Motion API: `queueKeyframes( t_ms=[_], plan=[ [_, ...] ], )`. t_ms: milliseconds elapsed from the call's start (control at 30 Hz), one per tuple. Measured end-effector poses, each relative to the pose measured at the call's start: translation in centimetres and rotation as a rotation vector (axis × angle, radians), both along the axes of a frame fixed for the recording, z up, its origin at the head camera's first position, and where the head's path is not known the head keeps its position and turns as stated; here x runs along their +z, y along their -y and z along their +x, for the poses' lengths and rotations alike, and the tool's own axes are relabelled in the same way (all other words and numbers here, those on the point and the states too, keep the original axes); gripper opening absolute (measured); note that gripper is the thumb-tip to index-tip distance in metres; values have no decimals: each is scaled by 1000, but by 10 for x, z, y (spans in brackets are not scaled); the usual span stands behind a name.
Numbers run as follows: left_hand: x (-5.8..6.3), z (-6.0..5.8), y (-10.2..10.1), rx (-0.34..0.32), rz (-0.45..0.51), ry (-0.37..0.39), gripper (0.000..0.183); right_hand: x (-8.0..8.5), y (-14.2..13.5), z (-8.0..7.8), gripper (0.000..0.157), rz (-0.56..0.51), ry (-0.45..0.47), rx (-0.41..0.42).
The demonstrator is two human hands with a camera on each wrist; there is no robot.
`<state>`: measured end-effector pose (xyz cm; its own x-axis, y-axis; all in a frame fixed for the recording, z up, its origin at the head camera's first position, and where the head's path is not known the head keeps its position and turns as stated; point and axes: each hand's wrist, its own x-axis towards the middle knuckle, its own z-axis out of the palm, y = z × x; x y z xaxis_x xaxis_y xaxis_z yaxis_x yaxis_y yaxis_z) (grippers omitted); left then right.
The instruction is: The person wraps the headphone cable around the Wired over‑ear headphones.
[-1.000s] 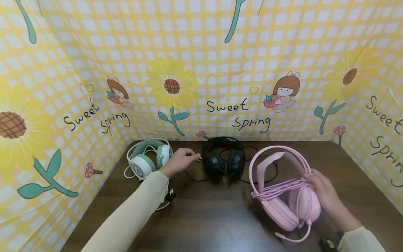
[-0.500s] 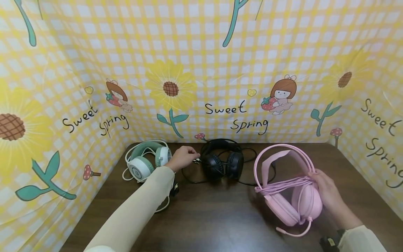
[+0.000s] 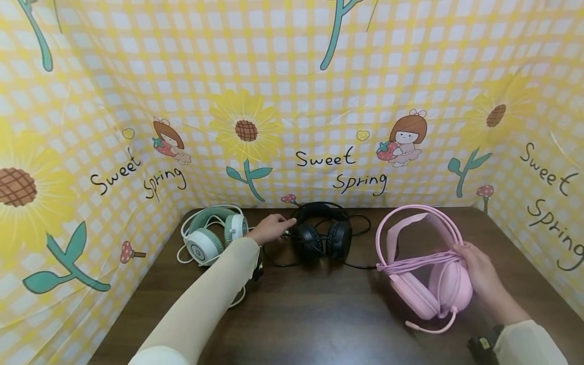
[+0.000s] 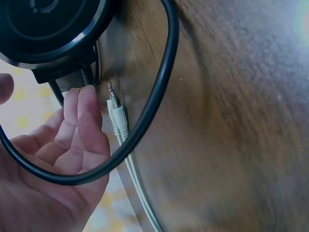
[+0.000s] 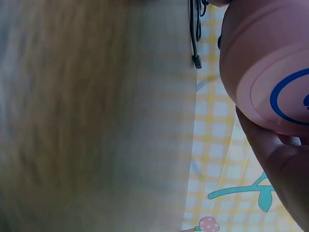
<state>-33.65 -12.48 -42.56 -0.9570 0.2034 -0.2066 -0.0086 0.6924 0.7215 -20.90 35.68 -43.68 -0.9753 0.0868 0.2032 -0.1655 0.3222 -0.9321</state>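
A pink headset (image 3: pixel 424 268) with a boom microphone and its cord wound across the band is gripped in my right hand (image 3: pixel 479 268); its round earcup (image 5: pixel 270 63) fills the upper right of the right wrist view. My left hand (image 3: pixel 270 228) reaches over to the black headset (image 3: pixel 321 233). In the left wrist view its thumb and fingers are apart, fingertips right by the black earcup (image 4: pixel 53 29), and a black cable (image 4: pixel 149 101) crosses in front of the palm. White audio plugs (image 4: pixel 117 116) lie on the table beside the fingers.
At the far left stands a white and green headset (image 3: pixel 212 235), partly behind the left sleeve (image 3: pixel 205 299), its white cord (image 3: pixel 239 296) on the dark wooden table (image 3: pixel 310 314). Yellow checked cloth (image 3: pixel 319 101) walls the back and sides.
My left hand has let go of the white plugs and shifted slightly right toward the black headset. The pink headset has moved a little right and up with my right hand.
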Motion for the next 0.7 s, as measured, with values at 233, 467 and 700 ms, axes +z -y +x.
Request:
queueKeyframes(
  t_ms=[233,467,700],
  plan=[
    [-3,-6,-5,64,-27,29,68,-1,-5,-5,22,-58,31,2],
    [-5,-8,-8,138,14,90,85,-1,-15,-15,22,-92,39,-8],
    [-9,-13,-13,175,32,119,87,2,-26,-24,25,-87,57,-42]
  ],
)
